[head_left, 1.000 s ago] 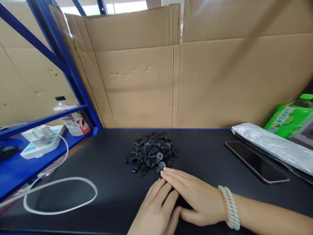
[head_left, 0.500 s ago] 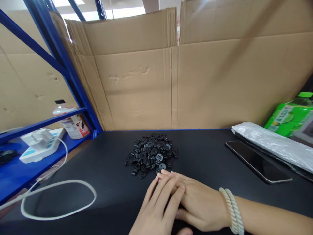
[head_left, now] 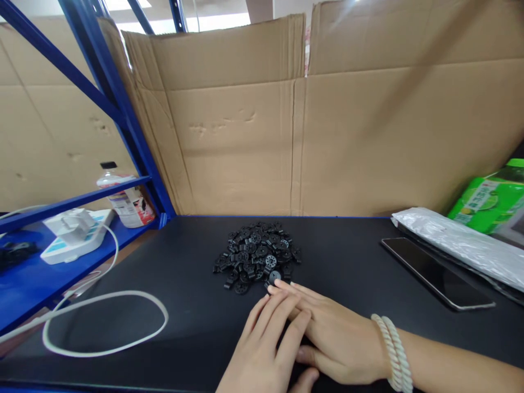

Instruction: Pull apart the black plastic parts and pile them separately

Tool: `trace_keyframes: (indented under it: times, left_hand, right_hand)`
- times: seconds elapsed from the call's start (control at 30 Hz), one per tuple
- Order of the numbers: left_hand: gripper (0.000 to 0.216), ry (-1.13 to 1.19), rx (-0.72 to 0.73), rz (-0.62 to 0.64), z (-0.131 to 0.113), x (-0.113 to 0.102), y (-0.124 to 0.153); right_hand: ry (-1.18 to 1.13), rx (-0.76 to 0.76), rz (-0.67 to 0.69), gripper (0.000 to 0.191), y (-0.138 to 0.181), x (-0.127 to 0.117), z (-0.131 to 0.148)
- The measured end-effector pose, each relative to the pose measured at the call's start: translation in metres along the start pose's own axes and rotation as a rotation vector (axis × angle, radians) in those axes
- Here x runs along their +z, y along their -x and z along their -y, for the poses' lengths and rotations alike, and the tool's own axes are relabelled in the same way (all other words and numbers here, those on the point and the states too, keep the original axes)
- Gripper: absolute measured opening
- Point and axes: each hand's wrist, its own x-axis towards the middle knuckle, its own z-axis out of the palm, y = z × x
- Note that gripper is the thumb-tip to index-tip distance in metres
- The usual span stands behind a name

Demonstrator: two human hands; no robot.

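Observation:
A heap of small black plastic parts (head_left: pixel 257 254), with round perforated discs and short clip-like ends, lies on the black tabletop (head_left: pixel 196 338). Just in front of the heap, my left hand (head_left: pixel 266 344) rests over the fingers of my right hand (head_left: pixel 335 335), its own fingers stretched out and a little apart. The right hand lies palm down with fingers extended, their tips by the nearest discs. Part of its fingers is hidden under the left hand. Nothing shows in either hand. A twisted cord bracelet (head_left: pixel 393 352) circles the right wrist.
A phone (head_left: pixel 436 273) and a silvery plastic package (head_left: pixel 462 245) lie at right, near a green-labelled bottle (head_left: pixel 489 199). At left, a white cable (head_left: pixel 155 297) loops on the table beside a blue shelf (head_left: pixel 24 284) bearing a power strip (head_left: pixel 77 240) and a bottle (head_left: pixel 129 202). Cardboard (head_left: pixel 237 147) stands behind.
The whole view has shifted slightly, with the heap and shelf appearing a little further right. My hands keep the same pose, left over right.

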Motion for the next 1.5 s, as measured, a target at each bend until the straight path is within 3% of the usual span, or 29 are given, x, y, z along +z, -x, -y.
trace_keyframes:
  times: [0.4,0.57,0.7,0.8,0.87,0.93,1.13,1.2,1.37,1.5]
  left_hand:
    - [0.06,-0.007,-0.044,-0.03,0.003,0.003,0.004]
    - [0.072,0.233,-0.321,-0.13,0.006,0.0,0.013]
    - [0.052,0.449,-0.453,-0.113,0.016,-0.024,0.004]
    - [0.017,0.41,-0.414,0.124,0.026,-0.042,-0.011]
    - [0.006,0.357,-0.373,0.315,0.031,-0.044,-0.022]
    - [0.007,0.304,-0.345,0.383,0.032,-0.039,-0.031]
    - [0.029,0.085,-0.15,0.379,0.022,-0.006,-0.052]
    - [0.025,-0.011,-0.108,0.412,0.018,0.002,-0.056]
    - [0.012,0.011,-0.045,0.441,0.019,0.014,-0.062]
    - [0.014,0.343,-0.037,0.282,0.023,0.02,-0.067]
  right_hand:
    - [0.002,0.033,0.029,0.075,0.0,-0.002,0.0]
    - [-0.01,0.0,-0.002,0.072,0.003,-0.003,-0.001]
    - [-0.007,0.016,-0.007,0.078,0.004,-0.002,-0.001]
    - [0.011,0.005,-0.034,0.078,0.006,0.0,-0.002]
    - [0.024,-0.001,-0.095,0.072,0.008,0.002,-0.005]
    - [0.01,-0.007,-0.212,0.066,0.01,0.004,-0.008]
    - [-0.161,0.078,-0.639,0.048,0.012,0.003,-0.018]
    - [-0.215,0.13,-0.734,0.042,0.011,0.0,-0.022]
    - [-0.363,0.251,-0.816,0.032,0.011,-0.007,-0.03]
    - [-0.708,0.372,-0.856,0.019,0.009,-0.008,-0.036]
